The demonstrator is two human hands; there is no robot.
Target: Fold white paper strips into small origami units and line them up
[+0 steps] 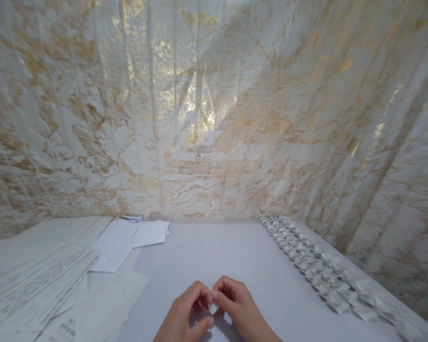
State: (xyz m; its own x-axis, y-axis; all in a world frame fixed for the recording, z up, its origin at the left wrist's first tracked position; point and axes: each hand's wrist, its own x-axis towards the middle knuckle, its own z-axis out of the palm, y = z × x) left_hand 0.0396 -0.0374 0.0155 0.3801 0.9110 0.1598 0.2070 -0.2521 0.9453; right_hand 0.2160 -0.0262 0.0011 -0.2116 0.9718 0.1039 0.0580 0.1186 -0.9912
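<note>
Both my hands meet at the bottom middle of the view, low over a pale table (214,247). My left hand (185,316) and my right hand (237,306) have their fingers curled and pinched together on a small piece of white paper (213,308), which is mostly hidden between the fingertips. I cannot tell its shape. The hands touch each other at the fingertips.
Loose printed sheets (39,285) and blank white papers (128,237) are spread over the left side of the table. Along the right edge runs a long row of several small folded paper pieces (317,266). A white and gold crinkled curtain (214,109) hangs behind and to the right.
</note>
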